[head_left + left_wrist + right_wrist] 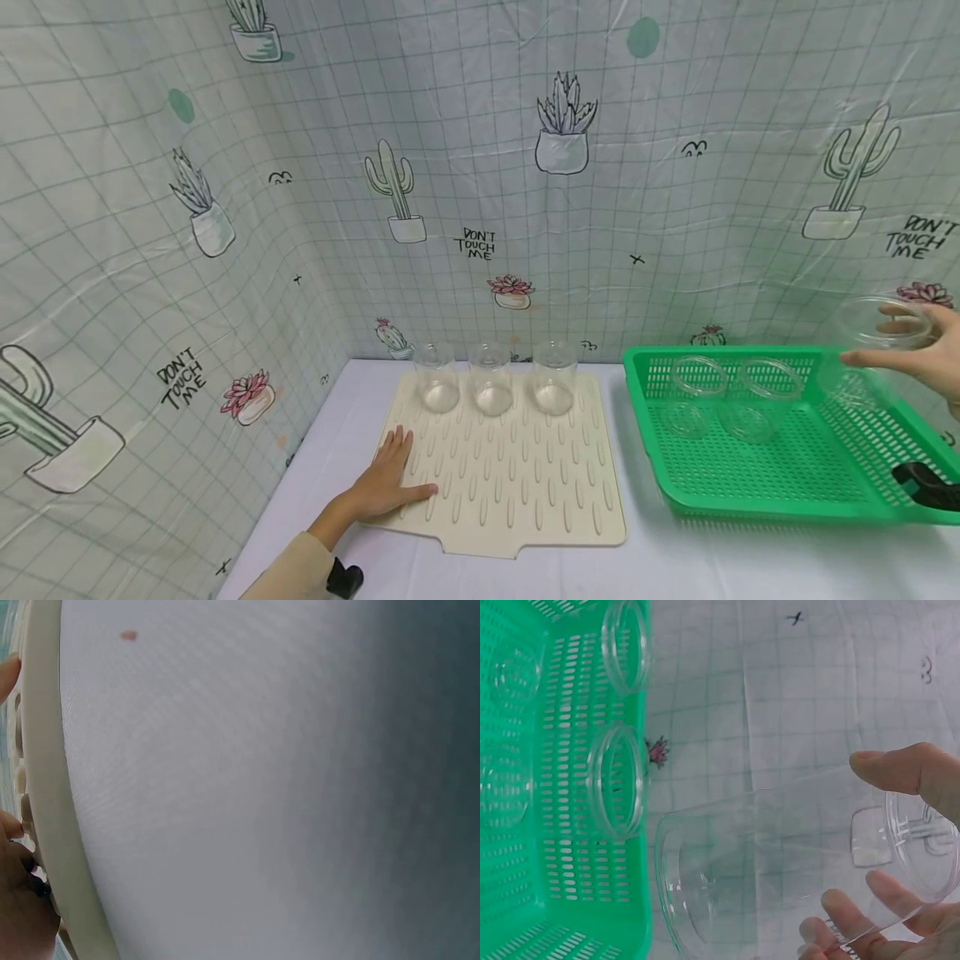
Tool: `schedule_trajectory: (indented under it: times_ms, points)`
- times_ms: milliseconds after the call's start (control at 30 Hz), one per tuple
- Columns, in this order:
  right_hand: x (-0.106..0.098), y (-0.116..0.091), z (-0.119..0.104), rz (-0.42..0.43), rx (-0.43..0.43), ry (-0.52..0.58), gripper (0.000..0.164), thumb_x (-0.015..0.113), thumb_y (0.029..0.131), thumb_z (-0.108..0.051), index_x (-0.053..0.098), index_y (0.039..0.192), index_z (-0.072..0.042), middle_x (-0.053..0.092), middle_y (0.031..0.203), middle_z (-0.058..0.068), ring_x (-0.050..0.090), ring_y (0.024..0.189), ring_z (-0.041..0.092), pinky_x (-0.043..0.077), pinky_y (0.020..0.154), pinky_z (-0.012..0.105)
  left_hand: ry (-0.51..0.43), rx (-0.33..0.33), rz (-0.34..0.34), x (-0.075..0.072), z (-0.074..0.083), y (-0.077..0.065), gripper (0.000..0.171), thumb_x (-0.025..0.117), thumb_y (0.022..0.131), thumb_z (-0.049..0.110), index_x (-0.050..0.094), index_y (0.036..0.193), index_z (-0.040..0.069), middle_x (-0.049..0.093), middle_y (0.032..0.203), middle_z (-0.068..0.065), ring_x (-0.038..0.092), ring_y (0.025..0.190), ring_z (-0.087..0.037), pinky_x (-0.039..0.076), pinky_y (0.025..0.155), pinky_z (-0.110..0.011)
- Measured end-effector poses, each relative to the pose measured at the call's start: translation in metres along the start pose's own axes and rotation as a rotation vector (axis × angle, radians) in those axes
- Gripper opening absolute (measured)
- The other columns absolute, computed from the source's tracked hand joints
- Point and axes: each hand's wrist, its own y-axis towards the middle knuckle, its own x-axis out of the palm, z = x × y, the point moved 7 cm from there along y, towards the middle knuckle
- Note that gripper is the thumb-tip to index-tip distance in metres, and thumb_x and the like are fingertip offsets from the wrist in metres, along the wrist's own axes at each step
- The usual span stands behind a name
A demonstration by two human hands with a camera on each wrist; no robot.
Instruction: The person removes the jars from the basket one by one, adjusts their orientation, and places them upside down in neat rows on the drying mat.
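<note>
My left hand (390, 483) lies flat, fingers straight, on the front left corner of a cream ribbed drying mat (525, 492). The left wrist view shows only the mat's edge (52, 787) and a bit of that hand (15, 900). Three clear plastic cups (491, 379) stand upright along the back of the mat. At the far right my right hand (930, 354) holds another clear cup (873, 346) above the right end of a green slotted basket (750, 504). In the right wrist view the thumb (907, 769) and fingers pinch this cup (780, 862) near its base.
Two more clear cups (693, 396) (765, 400) stand in the basket, also visible in the right wrist view (619, 780). A white cloth (262, 787) covers the table. Cactus-print sheets hang behind and at the left. A black object (926, 483) pokes in at the right edge.
</note>
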Motion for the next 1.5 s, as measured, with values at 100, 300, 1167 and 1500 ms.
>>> schedule_trajectory:
  times_ms: [100,300,1167,1500]
  points:
    - [-0.001,-0.001,-0.004,0.007,-0.008,-0.006,0.086,0.071,0.093,-0.018,0.017,0.151,0.015,0.027,0.133,0.051,0.034,0.106,0.066,0.03,0.085,0.079,-0.003,-0.001,0.0,-0.001,0.002,0.0,0.11,0.074,0.085,0.053,0.015,0.155,-0.01,0.004,0.162,-0.029,0.0,0.149,-0.044,0.012,0.117,-0.061]
    - [0.0,-0.005,-0.02,0.015,-0.03,0.0,0.085,0.072,0.093,-0.018,0.019,0.153,0.011,0.029,0.134,0.048,0.033,0.11,0.065,0.031,0.087,0.077,-0.001,0.002,0.001,-0.003,0.005,0.0,0.109,0.073,0.086,0.053,0.016,0.155,-0.01,0.005,0.161,-0.03,0.0,0.149,-0.044,0.011,0.117,-0.061]
    - [0.034,-0.012,-0.095,-0.111,-0.186,-0.04,0.089,0.088,0.078,-0.024,0.038,0.147,0.002,0.045,0.128,0.031,0.04,0.108,0.048,0.037,0.077,0.06,-0.017,-0.015,-0.01,-0.003,0.004,0.002,0.11,0.072,0.086,0.057,0.016,0.156,-0.007,0.003,0.162,-0.028,-0.002,0.149,-0.043,0.009,0.118,-0.06]
    - [0.059,-0.016,-0.114,-0.106,-0.286,-0.01,0.085,0.089,0.074,-0.018,0.044,0.143,0.001,0.044,0.124,0.026,0.041,0.111,0.051,0.039,0.079,0.064,-0.078,-0.03,0.042,-0.012,0.01,0.0,0.105,0.068,0.089,0.055,0.014,0.157,-0.005,0.003,0.163,-0.026,-0.002,0.149,-0.042,0.007,0.117,-0.061]
